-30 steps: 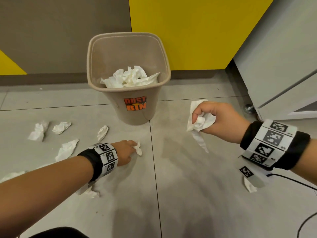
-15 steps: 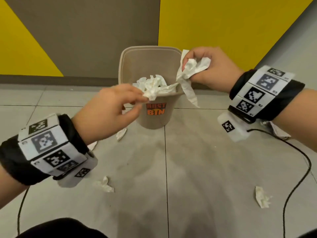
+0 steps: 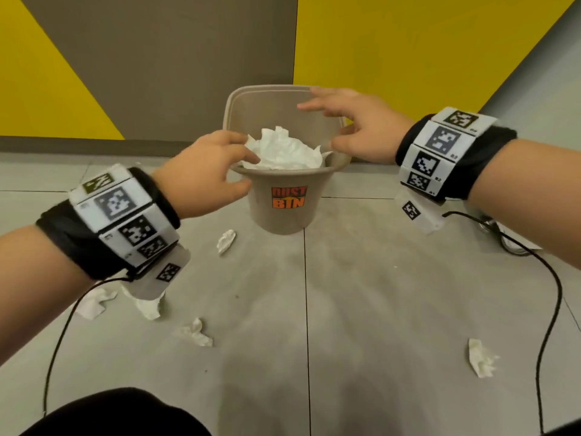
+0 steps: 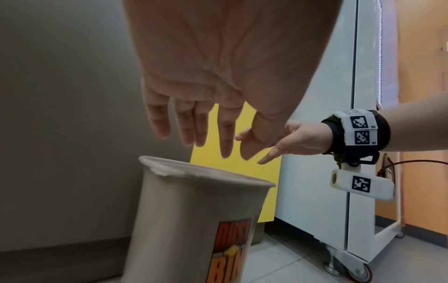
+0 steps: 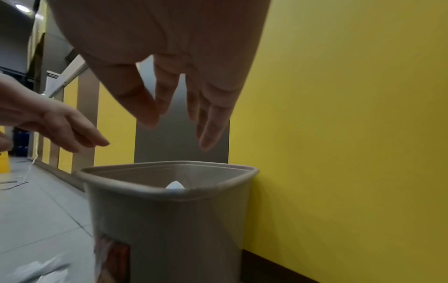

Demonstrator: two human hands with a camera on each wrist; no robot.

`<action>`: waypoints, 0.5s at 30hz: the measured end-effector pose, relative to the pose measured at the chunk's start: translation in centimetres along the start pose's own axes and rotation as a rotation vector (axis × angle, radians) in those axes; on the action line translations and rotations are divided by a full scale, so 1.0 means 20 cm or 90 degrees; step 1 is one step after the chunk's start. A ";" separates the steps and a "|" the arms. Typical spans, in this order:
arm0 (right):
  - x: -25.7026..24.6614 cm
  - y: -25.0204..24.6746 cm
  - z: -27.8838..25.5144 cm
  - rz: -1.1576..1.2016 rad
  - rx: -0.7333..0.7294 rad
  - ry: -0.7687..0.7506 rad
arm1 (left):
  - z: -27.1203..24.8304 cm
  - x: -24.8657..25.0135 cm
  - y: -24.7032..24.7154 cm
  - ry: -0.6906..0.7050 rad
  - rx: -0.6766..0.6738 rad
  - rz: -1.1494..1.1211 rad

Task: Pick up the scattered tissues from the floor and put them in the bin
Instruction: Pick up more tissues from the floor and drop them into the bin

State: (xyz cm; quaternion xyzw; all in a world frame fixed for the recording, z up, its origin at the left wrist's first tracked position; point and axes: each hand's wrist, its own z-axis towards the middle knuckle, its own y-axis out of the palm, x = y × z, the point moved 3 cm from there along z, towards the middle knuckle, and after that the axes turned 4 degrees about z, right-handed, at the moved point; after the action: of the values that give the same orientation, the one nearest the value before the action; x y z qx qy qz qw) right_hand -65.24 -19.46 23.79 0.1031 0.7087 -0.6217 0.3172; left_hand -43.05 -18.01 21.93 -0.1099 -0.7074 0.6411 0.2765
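Note:
A beige bin (image 3: 284, 212) marked DUST BIN stands against the wall, and a heap of crumpled white tissues (image 3: 283, 151) shows inside it. My left hand (image 3: 213, 171) hovers over its left rim with fingers spread and nothing in them. Over the right rim my right hand (image 3: 352, 130) is spread too, holding nothing. The wrist views show both palms above the bin (image 4: 194, 210) (image 5: 169, 210) with straight fingers. Several tissues lie on the floor: one (image 3: 225, 241) left of the bin, one (image 3: 195, 333) nearer me, one (image 3: 480, 357) at the right.
More tissues (image 3: 94, 302) lie under my left wrist. A black cable (image 3: 556, 297) loops over the floor at the right, another (image 3: 59, 341) at the left. A white wheeled cabinet (image 4: 339, 172) stands right of the bin. The wall (image 3: 408, 42) is yellow and grey.
Both hands held tissues, lifted them from the floor to the bin and let them go. Their fingers are now spread and the tissues lie in the bin.

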 end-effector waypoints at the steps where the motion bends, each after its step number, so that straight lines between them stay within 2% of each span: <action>1: 0.01 -0.01 -0.04 0.003 0.017 -0.009 | -0.04 -0.02 0.01 0.003 0.027 -0.017; 2: 0.01 -0.02 -0.08 0.005 0.030 -0.019 | -0.09 -0.04 0.02 -0.002 0.043 -0.032; 4: 0.05 -0.01 -0.18 0.005 0.036 -0.032 | -0.18 -0.10 0.08 -0.029 0.017 -0.052; 8: 0.24 0.08 -0.44 0.003 -0.021 0.044 | -0.36 -0.24 0.32 -0.111 -0.154 -0.082; 11: 0.48 0.24 -0.67 0.016 -0.046 0.188 | -0.45 -0.33 0.55 -0.228 -0.303 -0.099; 15: 0.81 0.46 -0.95 0.088 -0.041 0.450 | -0.49 -0.35 0.84 -0.336 -0.443 -0.069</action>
State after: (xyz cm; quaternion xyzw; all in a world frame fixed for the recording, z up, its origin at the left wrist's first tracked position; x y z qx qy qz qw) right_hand -78.86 -3.62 7.42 0.3497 0.7852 -0.5018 0.0969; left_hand -35.35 -10.80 4.18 0.0085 -0.9325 0.3550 0.0660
